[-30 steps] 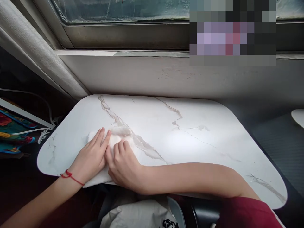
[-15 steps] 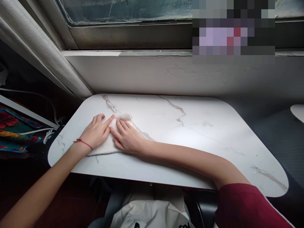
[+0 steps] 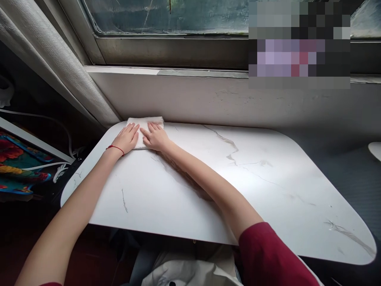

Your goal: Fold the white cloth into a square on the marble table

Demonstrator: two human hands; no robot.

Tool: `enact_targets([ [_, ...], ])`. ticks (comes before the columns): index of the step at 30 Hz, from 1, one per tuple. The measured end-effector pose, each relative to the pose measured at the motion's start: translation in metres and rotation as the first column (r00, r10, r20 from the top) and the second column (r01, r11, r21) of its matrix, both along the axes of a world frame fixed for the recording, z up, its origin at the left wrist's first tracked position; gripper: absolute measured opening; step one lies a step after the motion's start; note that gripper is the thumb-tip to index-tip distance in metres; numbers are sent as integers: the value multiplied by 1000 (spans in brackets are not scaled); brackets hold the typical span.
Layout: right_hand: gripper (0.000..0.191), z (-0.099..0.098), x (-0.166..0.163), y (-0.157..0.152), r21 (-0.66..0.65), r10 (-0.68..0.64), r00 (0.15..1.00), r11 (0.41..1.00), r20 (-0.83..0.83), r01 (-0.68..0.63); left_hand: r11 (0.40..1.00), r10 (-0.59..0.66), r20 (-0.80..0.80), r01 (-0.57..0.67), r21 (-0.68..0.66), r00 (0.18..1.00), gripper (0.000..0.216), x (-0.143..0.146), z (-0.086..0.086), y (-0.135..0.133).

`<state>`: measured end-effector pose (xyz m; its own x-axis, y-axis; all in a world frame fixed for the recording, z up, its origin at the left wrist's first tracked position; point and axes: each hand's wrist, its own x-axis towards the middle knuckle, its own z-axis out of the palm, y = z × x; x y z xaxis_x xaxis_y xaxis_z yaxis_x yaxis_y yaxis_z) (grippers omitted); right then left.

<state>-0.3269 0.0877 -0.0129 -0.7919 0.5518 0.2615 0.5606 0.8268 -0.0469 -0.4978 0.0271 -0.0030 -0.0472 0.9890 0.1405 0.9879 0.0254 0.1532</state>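
Observation:
A folded white cloth (image 3: 145,120) lies flat on the white marble-patterned table (image 3: 190,206), at its far left edge by the wall. My left hand (image 3: 126,139), with a red string round the wrist, presses flat on the cloth's left side, fingers stretched forward. Just right of it my right hand (image 3: 156,137) rests flat on the cloth too, fingers spread. The two hands are close but apart. Parts of the cloth are covered by both hands.
Behind the table rises a pale wall (image 3: 190,97) below a window (image 3: 169,18). A light curtain (image 3: 65,59) hangs at left. Colourful fabric (image 3: 20,167) and white cables (image 3: 61,172) are at lower left. A blurred patch hides the upper right.
Both hands and the cloth have moved away from me, from the table's left middle to its far edge. The cloth now lies flatter, and the camera view has shifted slightly.

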Motion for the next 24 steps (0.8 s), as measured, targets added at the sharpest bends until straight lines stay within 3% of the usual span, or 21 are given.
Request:
enact_targets([
  [7,51,-2,-16,9,45,50,999,998,-13,-50,999,43,104,-46,20,994,63,-23,-2,-2],
  [11,48,-2,-13,5,28,58,997,998,-59,-56,995,95,1,-95,22,995,61,-10,2,-3],
  [15,44,4,-15,-8,-19,93,993,995,-68,-95,965,256,-140,-261,-24,957,59,15,14,-12],
  [18,40,10,-17,-24,-28,142,988,989,-63,-144,935,307,-224,-337,-112,925,54,27,26,-28],
  [21,37,19,-14,-47,-9,197,980,980,-38,-197,923,282,-253,-333,-193,926,49,29,30,-56],
  [24,41,29,-8,-80,24,257,966,966,17,-258,947,277,-191,-301,-111,942,52,28,21,-98],
])
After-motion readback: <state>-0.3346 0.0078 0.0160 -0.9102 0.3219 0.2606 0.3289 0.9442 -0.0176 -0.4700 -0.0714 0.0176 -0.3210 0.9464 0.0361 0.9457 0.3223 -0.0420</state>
